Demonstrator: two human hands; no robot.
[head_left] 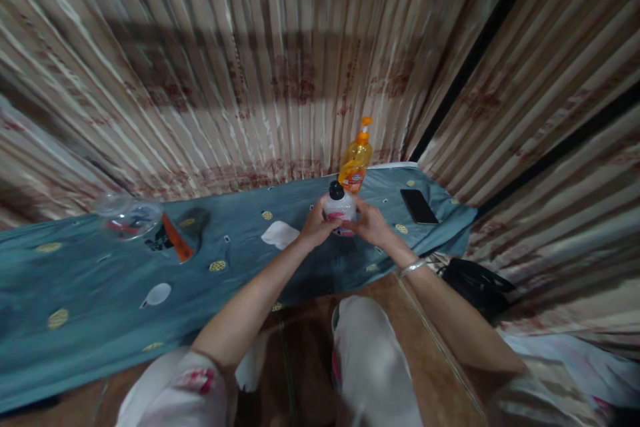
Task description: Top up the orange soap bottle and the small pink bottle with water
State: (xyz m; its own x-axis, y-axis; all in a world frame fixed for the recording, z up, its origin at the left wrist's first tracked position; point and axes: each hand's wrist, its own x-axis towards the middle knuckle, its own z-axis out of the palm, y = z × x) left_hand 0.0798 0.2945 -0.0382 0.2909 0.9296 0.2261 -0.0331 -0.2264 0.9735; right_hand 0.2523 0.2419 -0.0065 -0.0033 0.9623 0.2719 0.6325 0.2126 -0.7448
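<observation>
Both my hands are wrapped around a whitish bottle (341, 207) with a black cap and pink markings, held upright over the cloth-covered surface. My left hand (318, 224) grips its left side, and my right hand (371, 221) closes on the right side. Just behind it stands an orange pump bottle (355, 163) with an orange pump head. A white, flat, crumpled-looking piece (281, 235) lies on the cloth beside my left wrist. Whether the held bottle's base touches the cloth is hard to tell.
A dark phone (419, 206) lies to the right on the green-blue patterned cloth (250, 267). At the left are a clear plastic container (133, 220) and an orange-and-black item (176, 237). Pleated curtains (240, 80) rise behind. A black bag (473, 287) sits at lower right.
</observation>
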